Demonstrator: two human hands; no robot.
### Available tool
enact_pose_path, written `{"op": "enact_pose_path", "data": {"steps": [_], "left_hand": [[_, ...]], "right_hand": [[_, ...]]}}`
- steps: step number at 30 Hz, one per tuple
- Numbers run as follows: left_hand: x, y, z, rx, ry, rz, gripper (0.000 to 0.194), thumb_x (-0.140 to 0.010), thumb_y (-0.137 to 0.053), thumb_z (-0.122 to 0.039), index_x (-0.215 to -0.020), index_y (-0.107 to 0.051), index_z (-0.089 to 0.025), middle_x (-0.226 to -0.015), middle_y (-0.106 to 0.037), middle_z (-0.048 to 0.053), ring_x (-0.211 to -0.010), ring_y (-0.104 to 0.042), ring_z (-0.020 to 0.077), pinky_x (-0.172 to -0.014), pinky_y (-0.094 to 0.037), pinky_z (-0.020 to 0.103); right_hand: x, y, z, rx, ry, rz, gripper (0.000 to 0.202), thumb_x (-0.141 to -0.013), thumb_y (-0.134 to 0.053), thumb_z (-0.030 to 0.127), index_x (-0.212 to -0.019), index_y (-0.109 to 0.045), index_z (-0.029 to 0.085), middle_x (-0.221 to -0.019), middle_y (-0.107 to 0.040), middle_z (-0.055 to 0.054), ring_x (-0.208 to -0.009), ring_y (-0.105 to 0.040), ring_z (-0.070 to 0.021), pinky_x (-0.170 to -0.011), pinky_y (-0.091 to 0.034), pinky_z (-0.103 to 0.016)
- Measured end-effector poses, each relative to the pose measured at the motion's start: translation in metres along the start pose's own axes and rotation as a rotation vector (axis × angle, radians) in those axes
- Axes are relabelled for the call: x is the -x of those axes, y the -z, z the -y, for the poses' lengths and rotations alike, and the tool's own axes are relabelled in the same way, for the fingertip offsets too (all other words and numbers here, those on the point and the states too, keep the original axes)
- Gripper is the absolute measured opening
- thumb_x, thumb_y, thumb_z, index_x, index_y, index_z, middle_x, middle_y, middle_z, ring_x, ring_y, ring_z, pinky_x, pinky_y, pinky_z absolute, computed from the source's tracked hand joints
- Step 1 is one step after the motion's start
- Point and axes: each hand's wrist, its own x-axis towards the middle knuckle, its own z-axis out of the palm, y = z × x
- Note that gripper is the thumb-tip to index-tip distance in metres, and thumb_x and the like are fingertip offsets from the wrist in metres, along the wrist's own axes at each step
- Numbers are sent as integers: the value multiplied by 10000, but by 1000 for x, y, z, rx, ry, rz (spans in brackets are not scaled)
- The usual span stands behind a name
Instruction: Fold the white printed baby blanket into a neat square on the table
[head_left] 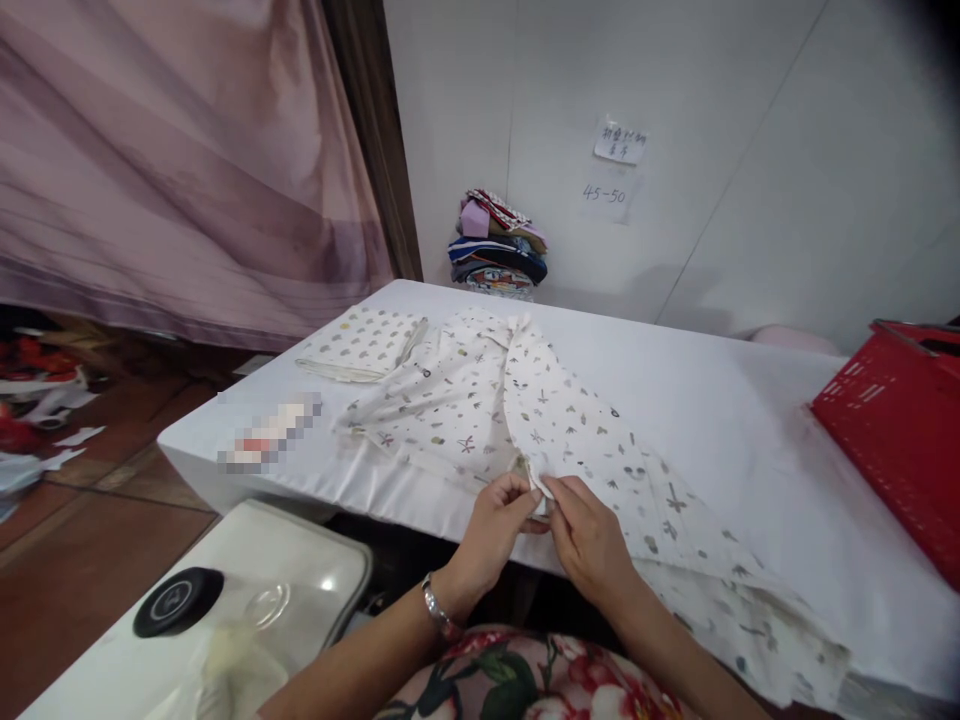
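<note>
A white cloth (577, 420) with small printed plants and shapes lies loosely spread over the table, its right end hanging over the near edge. At that near edge my left hand (501, 520) pinches a bunched bit of the cloth between thumb and fingers. My right hand (589, 530) grips the same bit from the other side, the fingertips of both hands almost touching. Beyond and to the left lies a folded white cloth (367, 343) with grey printed shapes, close to the spread one.
The white-covered table (697, 420) carries a red plastic basket (892, 430) on the right. A pile of folded fabrics (495, 245) stands behind the far edge by the wall. At lower left, a white surface (292, 550) holds a round black object (178, 602). A pink curtain (187, 150) hangs at left.
</note>
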Motion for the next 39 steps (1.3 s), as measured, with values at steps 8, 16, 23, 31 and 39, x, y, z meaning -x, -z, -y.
{"op": "enact_pose_path", "data": {"steps": [8,16,23,31,39], "left_hand": [[0,-4,-3,65,54,30,220,-653,-691,-326,-659,-580,-137,-663,-558,-7,-645,-538,115,-665,-497,280],[-2,-7,-1,109,66,10,222,-646,-692,-317,-661,-570,-133,-618,-546,-12,-589,-531,105,-628,-459,255],[-4,-12,2,55,15,8,220,-677,-679,-331,-662,-590,-131,-643,-552,-10,-610,-509,92,-643,-462,235],[-2,-14,0,-91,-56,104,271,-751,-605,-416,-748,-647,-148,-770,-640,27,-729,-589,148,-728,-510,305],[-38,-8,6,-398,-224,96,187,-779,-553,-325,-842,-649,-177,-826,-647,34,-783,-600,159,-668,-503,271]], "right_hand": [[1,3,4,96,-9,36,439,-837,-394,154,-1269,-465,191,-995,-582,-97,-897,-557,-214,-750,-508,-344],[9,-1,1,147,34,8,549,-834,-464,214,-1362,-320,171,-1120,-537,-136,-1000,-512,-256,-810,-493,-410],[9,-1,0,182,26,-46,486,-885,-417,213,-1362,-335,178,-1132,-549,-139,-1017,-516,-254,-818,-490,-408],[8,9,-10,61,15,-95,397,-891,-369,171,-1277,-456,198,-1065,-584,-110,-965,-539,-222,-822,-477,-387],[-1,66,-20,-66,-211,-218,210,-915,-387,309,-909,-564,197,-788,-567,-19,-727,-536,-150,-665,-442,-254]]}}
